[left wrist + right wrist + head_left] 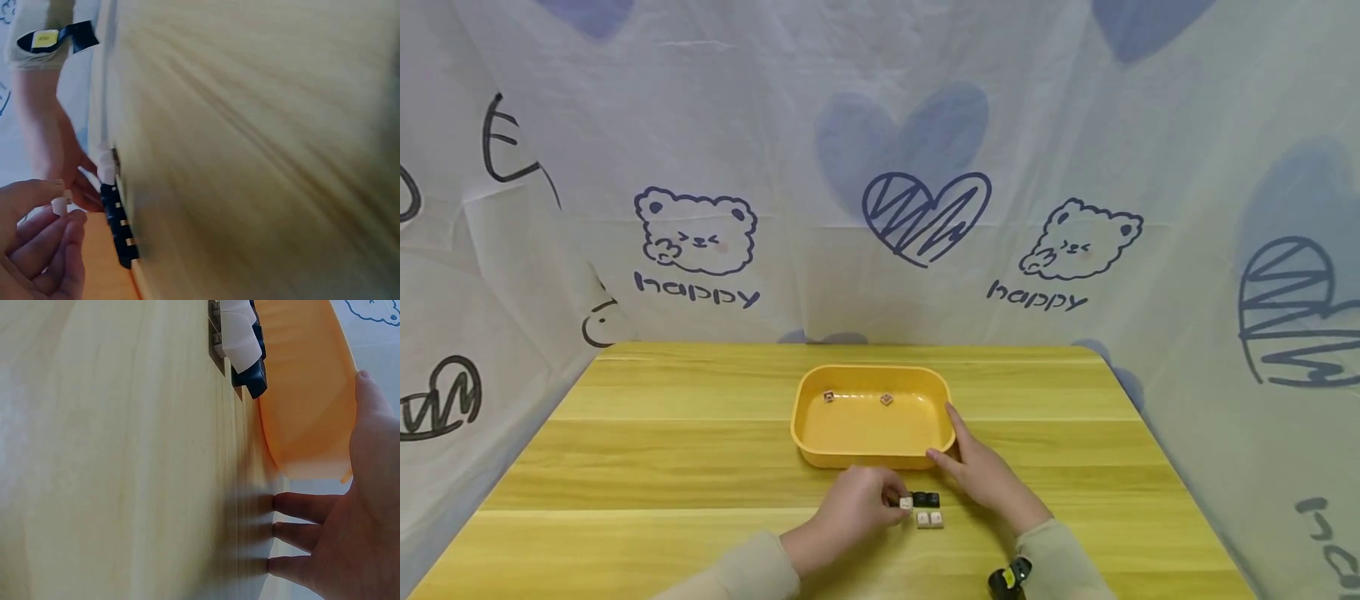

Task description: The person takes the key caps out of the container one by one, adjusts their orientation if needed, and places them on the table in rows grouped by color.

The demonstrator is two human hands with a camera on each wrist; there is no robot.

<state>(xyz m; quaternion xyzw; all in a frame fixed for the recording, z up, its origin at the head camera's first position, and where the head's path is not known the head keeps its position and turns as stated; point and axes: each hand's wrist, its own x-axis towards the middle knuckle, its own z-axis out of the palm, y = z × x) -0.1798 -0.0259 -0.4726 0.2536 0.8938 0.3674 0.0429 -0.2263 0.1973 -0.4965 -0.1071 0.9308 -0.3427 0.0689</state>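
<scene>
My left hand (859, 506) pinches a small white keycap (60, 207) between thumb and fingertips, just above the wooden table. Beside it lies a row of black keycaps (927, 500), partly hidden by the hand in the head view. A pair of white keycaps (929, 520) sits in front of the black ones. Spread around the near right corner of the yellow tray (865, 460), my right hand (988, 477) has its thumb on the rim. Its other fingers are straight, with several tips down at the tabletop in the right wrist view.
Inside the tray are two small square pieces (887, 400), too small to identify. The wooden table (662, 467) extends to both sides. A white cloth printed with hearts and bears (805, 167) hangs behind it. A black strap (1009, 578) is on the right sleeve.
</scene>
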